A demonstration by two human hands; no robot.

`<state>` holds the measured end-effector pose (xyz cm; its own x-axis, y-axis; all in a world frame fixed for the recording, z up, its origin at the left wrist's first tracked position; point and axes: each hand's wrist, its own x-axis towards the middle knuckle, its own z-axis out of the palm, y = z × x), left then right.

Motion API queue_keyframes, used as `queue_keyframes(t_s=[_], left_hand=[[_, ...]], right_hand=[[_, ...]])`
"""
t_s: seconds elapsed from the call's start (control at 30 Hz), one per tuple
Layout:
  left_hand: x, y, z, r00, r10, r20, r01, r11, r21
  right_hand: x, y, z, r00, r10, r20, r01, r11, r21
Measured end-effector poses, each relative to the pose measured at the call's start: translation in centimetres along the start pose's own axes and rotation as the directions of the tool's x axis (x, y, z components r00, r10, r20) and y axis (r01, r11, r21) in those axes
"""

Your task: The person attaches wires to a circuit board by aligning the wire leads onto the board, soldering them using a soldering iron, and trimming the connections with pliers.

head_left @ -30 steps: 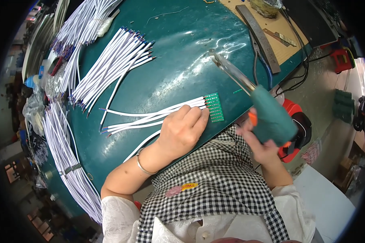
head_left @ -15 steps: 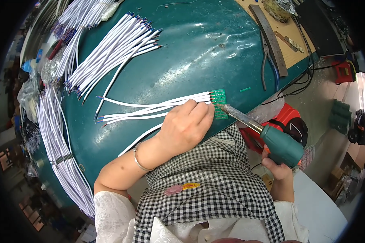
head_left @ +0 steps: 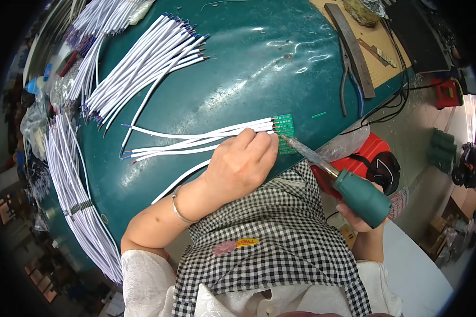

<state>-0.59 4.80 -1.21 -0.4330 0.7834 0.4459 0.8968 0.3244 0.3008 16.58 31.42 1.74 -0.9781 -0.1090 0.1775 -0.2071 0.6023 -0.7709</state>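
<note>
A green circuit board (head_left: 284, 121) lies on the table near its front edge, with several white cables (head_left: 195, 137) running left from it. My left hand (head_left: 241, 162) is closed, thumb and fingers pinching a white cable close to the board; the cable's end is hidden under the fingers. My right hand (head_left: 357, 220) grips the handle of a green soldering iron (head_left: 362, 198) that comes in from the right. Its metal tip is at the board, right by my left fingertips. Whether the tip touches a wire or a pad is too small to tell.
Bundles of white cables (head_left: 143, 68) lie on the green table (head_left: 238, 58), with another tied bundle (head_left: 76, 195) along the left edge. Pliers (head_left: 345, 79) and a dark metal bar (head_left: 351, 50) lie at the far right. A small green strip (head_left: 319, 114) sits beside the board.
The soldering iron's handle has shifted slightly down and left, and my right hand with it. The tip stays at the board. My left hand keeps its pinch at nearly the same place.
</note>
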Motion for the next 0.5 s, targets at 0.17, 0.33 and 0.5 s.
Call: queue_keyframes(t_s=[0.17, 0.33, 0.5], left_hand=[[0.1, 0.0, -0.2, 1.0, 0.002, 0.008, -0.002, 1.0, 0.004], [0.1, 0.1, -0.2, 1.0, -0.001, -0.008, 0.001, 1.0, -0.011], [-0.1, 0.1, 0.0, 1.0, -0.002, -0.014, 0.002, 1.0, -0.01]], right_hand=[[-3.1, 0.8, 0.1, 0.941, 0.325, -0.094, -0.209, 0.777, 0.593], [-1.5, -0.2, 1.7, 0.924, 0.368, -0.105, -0.16, 0.622, 0.766], [-1.0, 0.2, 2.8, 0.93, 0.36, -0.07, -0.191, 0.638, 0.746]])
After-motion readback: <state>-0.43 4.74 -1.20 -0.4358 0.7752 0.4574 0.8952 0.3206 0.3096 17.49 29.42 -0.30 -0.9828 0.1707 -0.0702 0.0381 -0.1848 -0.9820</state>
